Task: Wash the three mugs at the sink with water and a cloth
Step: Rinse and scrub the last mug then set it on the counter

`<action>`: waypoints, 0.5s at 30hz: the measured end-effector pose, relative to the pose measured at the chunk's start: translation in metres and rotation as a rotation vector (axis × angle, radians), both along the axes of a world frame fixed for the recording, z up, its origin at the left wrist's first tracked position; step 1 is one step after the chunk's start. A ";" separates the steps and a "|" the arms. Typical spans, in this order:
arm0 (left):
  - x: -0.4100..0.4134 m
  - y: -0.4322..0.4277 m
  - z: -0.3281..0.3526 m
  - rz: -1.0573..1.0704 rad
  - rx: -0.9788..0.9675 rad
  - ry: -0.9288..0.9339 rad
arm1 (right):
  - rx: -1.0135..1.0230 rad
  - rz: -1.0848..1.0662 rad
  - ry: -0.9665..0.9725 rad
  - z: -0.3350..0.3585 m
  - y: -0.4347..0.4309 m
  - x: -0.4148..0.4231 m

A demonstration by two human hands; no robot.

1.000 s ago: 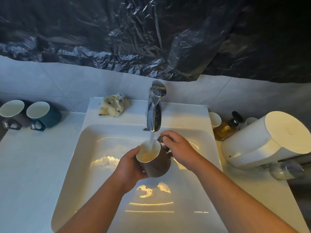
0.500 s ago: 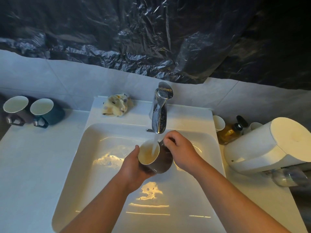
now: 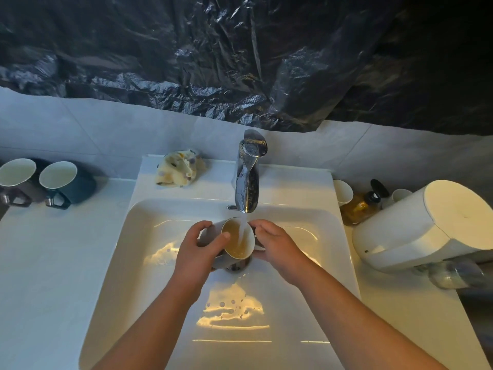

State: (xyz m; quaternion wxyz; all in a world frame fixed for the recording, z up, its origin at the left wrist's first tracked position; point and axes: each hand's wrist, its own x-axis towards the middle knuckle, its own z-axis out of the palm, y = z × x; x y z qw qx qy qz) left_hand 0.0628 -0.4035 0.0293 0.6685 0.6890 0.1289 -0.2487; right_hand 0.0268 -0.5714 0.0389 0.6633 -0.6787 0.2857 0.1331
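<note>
Both hands hold one grey mug (image 3: 232,248) tilted under the running tap (image 3: 248,180), above the sink (image 3: 149,263) drain. The left hand (image 3: 197,252) has its grip curled round the body, thumb at the rim; the right hand (image 3: 277,247) has its grip curled on the opposite side. A brown mug (image 3: 18,180) and a teal mug (image 3: 69,182) stand side by side on the desk (image 3: 53,263) at left; the cloth (image 3: 178,169) sits bunched behind the basin
</note>
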 end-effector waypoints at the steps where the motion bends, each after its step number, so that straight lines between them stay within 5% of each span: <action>1: -0.001 0.001 0.000 -0.014 0.038 -0.036 | 0.010 -0.003 0.011 -0.001 0.001 0.002; 8: -0.004 0.006 0.008 -0.069 0.121 -0.221 | 0.114 -0.133 0.099 0.000 -0.001 0.013; 15: -0.004 0.009 0.010 -0.269 0.075 -0.180 | 0.205 -0.160 0.246 -0.003 -0.007 0.014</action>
